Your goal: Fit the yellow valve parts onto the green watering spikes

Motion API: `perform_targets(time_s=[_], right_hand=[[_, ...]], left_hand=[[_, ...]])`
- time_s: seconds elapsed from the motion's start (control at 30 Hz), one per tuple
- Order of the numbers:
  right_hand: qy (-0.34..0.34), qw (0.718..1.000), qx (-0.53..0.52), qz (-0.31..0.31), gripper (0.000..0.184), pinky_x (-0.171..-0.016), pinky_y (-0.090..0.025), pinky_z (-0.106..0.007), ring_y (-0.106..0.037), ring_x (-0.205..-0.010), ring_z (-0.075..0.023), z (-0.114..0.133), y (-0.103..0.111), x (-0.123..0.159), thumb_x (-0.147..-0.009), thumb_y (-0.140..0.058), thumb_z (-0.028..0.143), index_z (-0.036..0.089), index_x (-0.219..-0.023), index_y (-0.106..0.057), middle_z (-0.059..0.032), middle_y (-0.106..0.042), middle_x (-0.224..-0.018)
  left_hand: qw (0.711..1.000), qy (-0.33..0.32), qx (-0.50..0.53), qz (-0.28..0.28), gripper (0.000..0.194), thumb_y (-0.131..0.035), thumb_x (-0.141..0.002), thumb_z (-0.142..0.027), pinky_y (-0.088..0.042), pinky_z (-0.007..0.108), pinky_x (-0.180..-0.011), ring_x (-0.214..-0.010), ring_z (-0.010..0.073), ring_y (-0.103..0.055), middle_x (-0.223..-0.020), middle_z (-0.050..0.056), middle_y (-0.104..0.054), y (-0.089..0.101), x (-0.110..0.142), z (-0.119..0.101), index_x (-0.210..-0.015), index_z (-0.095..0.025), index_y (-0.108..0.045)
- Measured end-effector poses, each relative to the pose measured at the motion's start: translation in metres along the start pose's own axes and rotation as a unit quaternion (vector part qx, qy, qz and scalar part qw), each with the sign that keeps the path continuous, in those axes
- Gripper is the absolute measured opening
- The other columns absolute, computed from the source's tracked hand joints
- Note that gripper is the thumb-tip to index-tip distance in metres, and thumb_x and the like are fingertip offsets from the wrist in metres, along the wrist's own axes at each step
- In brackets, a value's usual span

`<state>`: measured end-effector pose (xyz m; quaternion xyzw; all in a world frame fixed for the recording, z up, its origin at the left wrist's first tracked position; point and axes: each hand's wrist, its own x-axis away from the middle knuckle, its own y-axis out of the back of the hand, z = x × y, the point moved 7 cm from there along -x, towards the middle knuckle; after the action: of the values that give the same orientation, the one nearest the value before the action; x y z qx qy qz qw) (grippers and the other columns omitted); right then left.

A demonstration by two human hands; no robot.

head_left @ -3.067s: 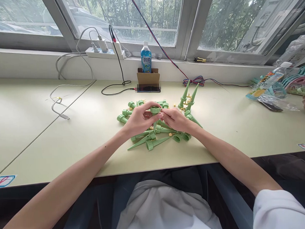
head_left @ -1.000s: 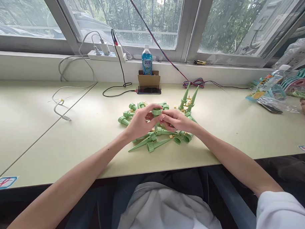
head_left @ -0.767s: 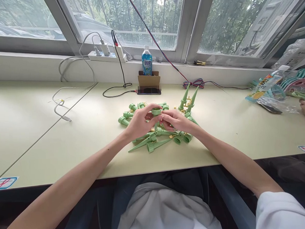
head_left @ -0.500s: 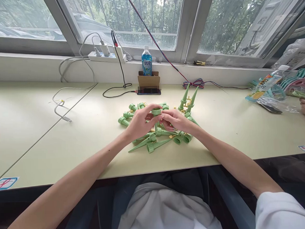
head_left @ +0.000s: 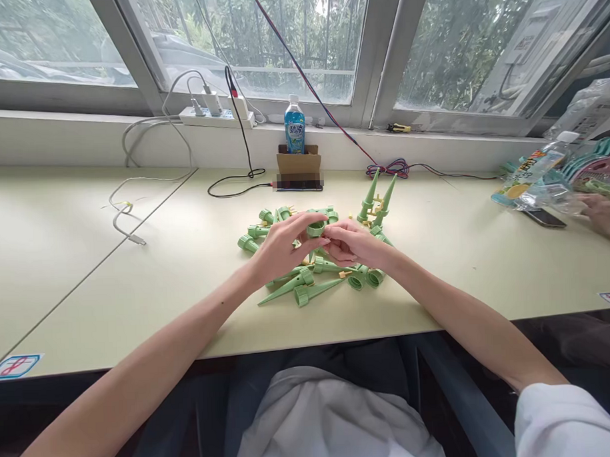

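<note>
My left hand (head_left: 284, 246) is closed around a green plant watering spike (head_left: 316, 229), with the ribbed, hollow collar turned toward me. Against the side of that spike, my right hand (head_left: 354, 243) pinches with thumb and forefinger; whatever lies between them is too small and hidden to make out. Loose watering spikes (head_left: 321, 291) lie in a pile beneath and around both hands, some with small yellow valves (head_left: 343, 274). Two more spikes (head_left: 383, 209) stand point up behind my right hand, with yellow valves at their sides.
Behind the pile are a phone (head_left: 298, 182), a cardboard box (head_left: 298, 161) and a blue bottle (head_left: 295, 127). Cables (head_left: 127, 208) run from a power strip (head_left: 218, 117). At the right, another person's hand (head_left: 605, 215) is near a drink bottle (head_left: 537, 164) and a second phone (head_left: 545, 217).
The spike in my left hand has tipped so its open collar faces me more. My right fingers stay against it. At the far right, the other person's hand has come further into view.
</note>
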<state>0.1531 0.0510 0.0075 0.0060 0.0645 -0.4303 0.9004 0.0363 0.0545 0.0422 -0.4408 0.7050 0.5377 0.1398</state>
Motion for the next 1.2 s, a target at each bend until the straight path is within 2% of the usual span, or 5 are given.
perform_targets(time_s=[0.1, 0.23, 0.33, 0.87, 1.2], right_hand=[[-0.005, 1.0, -0.022, -0.005, 0.038, -0.038, -0.027, -0.019, -0.033, -0.033, -0.0059, -0.001, 0.0, -0.001, -0.1, -0.05, 0.04, 0.017, -0.07, -0.053, 0.0095, -0.036, -0.038], [-0.001, 0.998, -0.059, -0.028, 0.034, -0.039, -0.027, -0.019, -0.034, -0.034, -0.0063, -0.003, 0.003, -0.003, -0.098, -0.052, 0.039, 0.016, -0.073, -0.054, 0.0101, -0.035, -0.039], [0.001, 0.995, -0.09, -0.032, 0.031, -0.04, -0.029, -0.019, -0.036, -0.035, -0.007, -0.005, 0.004, -0.005, -0.097, -0.053, 0.037, 0.016, -0.073, -0.054, 0.0097, -0.035, -0.041], [-0.007, 0.993, -0.119, 0.004, 0.035, -0.043, -0.025, -0.019, -0.032, -0.044, -0.006, -0.006, 0.0, -0.005, -0.09, -0.068, 0.046, 0.016, -0.079, -0.054, 0.0092, -0.037, -0.049], [-0.004, 0.997, -0.076, -0.002, 0.041, -0.042, -0.022, -0.019, -0.024, -0.044, -0.0043, -0.008, 0.002, -0.005, -0.091, -0.068, 0.048, 0.019, -0.074, -0.045, 0.0114, -0.029, -0.051]], left_hand=[[1.0, 0.023, 0.015, -0.004, 0.027, -0.063, -0.094, -0.032, -0.054, 0.023, -0.065, -0.063, 0.0099, -0.066, -0.1, 0.004, -0.071, 0.0, 0.0, 0.001, -0.119, -0.02, -0.061], [0.985, 0.123, 0.119, -0.002, 0.029, -0.06, -0.095, -0.035, -0.051, 0.021, -0.053, -0.053, 0.0091, -0.061, -0.076, -0.002, -0.063, -0.001, -0.001, 0.008, -0.121, -0.021, -0.057], [0.97, 0.163, 0.178, -0.014, 0.028, -0.057, -0.097, -0.036, -0.05, 0.02, -0.051, -0.052, 0.0082, -0.06, -0.077, -0.002, -0.059, 0.0, -0.001, 0.011, -0.12, -0.021, -0.056], [0.949, 0.198, 0.239, -0.048, 0.028, -0.065, -0.091, -0.042, -0.044, 0.02, -0.045, -0.047, 0.007, -0.054, -0.071, -0.003, -0.058, 0.003, -0.002, 0.015, -0.109, -0.021, -0.061], [0.92, 0.221, 0.323, -0.011, 0.033, -0.073, -0.084, -0.046, -0.046, 0.021, -0.042, -0.042, 0.0084, -0.056, -0.067, -0.005, -0.059, -0.005, 0.0, 0.018, -0.095, -0.02, -0.056]])
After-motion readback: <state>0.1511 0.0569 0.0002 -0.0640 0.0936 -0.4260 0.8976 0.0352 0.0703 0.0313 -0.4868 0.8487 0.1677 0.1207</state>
